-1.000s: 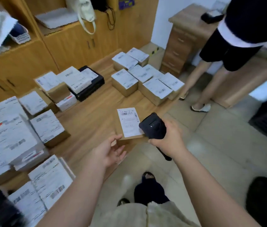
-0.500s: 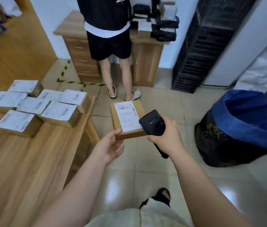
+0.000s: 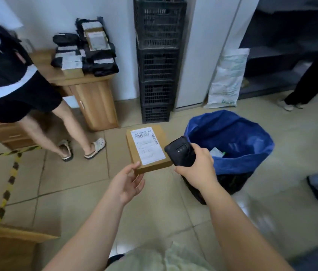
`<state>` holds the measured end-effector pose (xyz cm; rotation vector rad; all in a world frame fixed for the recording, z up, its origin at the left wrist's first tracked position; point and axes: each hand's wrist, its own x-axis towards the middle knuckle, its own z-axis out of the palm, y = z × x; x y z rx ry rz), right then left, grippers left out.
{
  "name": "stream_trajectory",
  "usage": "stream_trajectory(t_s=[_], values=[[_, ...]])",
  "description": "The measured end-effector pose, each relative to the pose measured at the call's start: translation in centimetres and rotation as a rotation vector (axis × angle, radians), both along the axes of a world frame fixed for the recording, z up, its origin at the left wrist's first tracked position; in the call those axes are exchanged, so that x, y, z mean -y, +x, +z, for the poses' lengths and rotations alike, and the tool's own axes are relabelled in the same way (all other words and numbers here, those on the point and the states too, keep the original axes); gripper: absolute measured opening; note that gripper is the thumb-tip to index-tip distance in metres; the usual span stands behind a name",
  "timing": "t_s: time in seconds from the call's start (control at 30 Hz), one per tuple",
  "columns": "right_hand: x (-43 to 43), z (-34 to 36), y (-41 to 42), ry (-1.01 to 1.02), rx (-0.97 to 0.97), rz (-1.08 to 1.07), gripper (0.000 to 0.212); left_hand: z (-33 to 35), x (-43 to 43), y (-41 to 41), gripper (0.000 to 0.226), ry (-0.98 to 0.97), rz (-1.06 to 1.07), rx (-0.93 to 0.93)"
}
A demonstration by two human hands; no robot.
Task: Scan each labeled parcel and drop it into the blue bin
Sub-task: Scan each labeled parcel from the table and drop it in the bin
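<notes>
A flat brown cardboard parcel (image 3: pixel 148 147) with a white barcode label on top is held above the tiled floor. My left hand (image 3: pixel 127 182) pinches its near left corner, thumb on top and fingers underneath. My right hand (image 3: pixel 197 171) grips a black handheld scanner (image 3: pixel 179 151), whose head overlaps the parcel's right edge. The blue bin (image 3: pixel 232 137), a blue liner over a black bag, stands on the floor just right of the scanner. A white item (image 3: pixel 215 152) lies inside it.
A person in black shorts and sandals (image 3: pixel 37 106) stands at the left by a wooden cabinet (image 3: pixel 95 102) stacked with black mailers (image 3: pixel 87 53). Black crates (image 3: pixel 158 65) and a white sack (image 3: pixel 226 79) stand behind the bin. Another person (image 3: pixel 314 75) is at the right. A table corner (image 3: pixel 7 241) shows at lower left.
My view has swung right, away from the table of parcels. The parcel went from the table edge to over the floor beside the blue bin, both hands keeping their hold.
</notes>
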<state>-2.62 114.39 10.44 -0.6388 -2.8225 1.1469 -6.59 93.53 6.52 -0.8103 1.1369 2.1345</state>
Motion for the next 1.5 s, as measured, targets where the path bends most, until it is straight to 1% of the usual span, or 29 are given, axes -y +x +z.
stream_trajectory(t_s=[0.17,0.23,0.43,0.63,0.73,0.87,0.93,1.0,1.1,1.2,1.3,1.4,1.5], values=[[-6.5,-1.7,-3.4,-0.027,0.025,-0.141,0.080,-1.1,-7.2,-6.3,0.004,-0.004,-0.109,0.039],[-8.7,-2.6,-5.1,-0.049,0.036,-0.205,0.079,-1.8,-9.8,-9.2,0.007,-0.028,-0.163,0.054],[-15.7,-4.6,-12.2,-0.076,0.049,-0.410,0.091,-3.6,-17.7,-20.0,0.015,-0.152,-0.381,0.066],[-22.6,-4.4,-19.2,-0.085,0.069,-0.643,0.089,-4.3,-27.0,-31.3,0.014,-0.262,-0.627,0.069],[-24.8,-5.1,-21.3,-0.121,0.070,-0.730,0.088,-5.0,-31.7,-34.9,0.022,-0.279,-0.749,0.063],[-27.4,-7.1,-22.7,-0.169,0.114,-0.808,0.081,-7.7,-36.6,-37.3,0.036,-0.291,-0.835,0.097],[-29.3,-8.5,-23.3,-0.185,0.148,-0.841,0.085,-9.8,-38.5,-38.0,0.039,-0.295,-0.859,0.135],[-31.4,-10.4,-23.8,-0.206,0.185,-0.831,0.086,-11.8,-40.1,-38.2,0.038,-0.327,-0.884,0.163],[-34.1,-13.6,-25.2,-0.283,0.214,-0.792,0.084,-15.1,-42.2,-38.5,0.040,-0.449,-0.922,0.093],[-36.5,-17.6,-26.7,-0.332,0.255,-0.795,0.087,-18.5,-44.1,-39.0,0.043,-0.586,-0.941,0.008],[-38.5,-21.9,-27.9,-0.368,0.315,-0.803,0.088,-21.8,-46.0,-39.6,0.042,-0.665,-1.005,0.007],[-39.6,-26.9,-28.8,-0.399,0.362,-0.859,0.087,-26.1,-47.7,-40.5,0.044,-0.723,-1.125,0.003],[-39.6,-32.8,-29.3,-0.457,0.402,-0.966,0.086,-30.9,-48.8,-40.9,0.048,-0.796,-1.310,-0.080]])
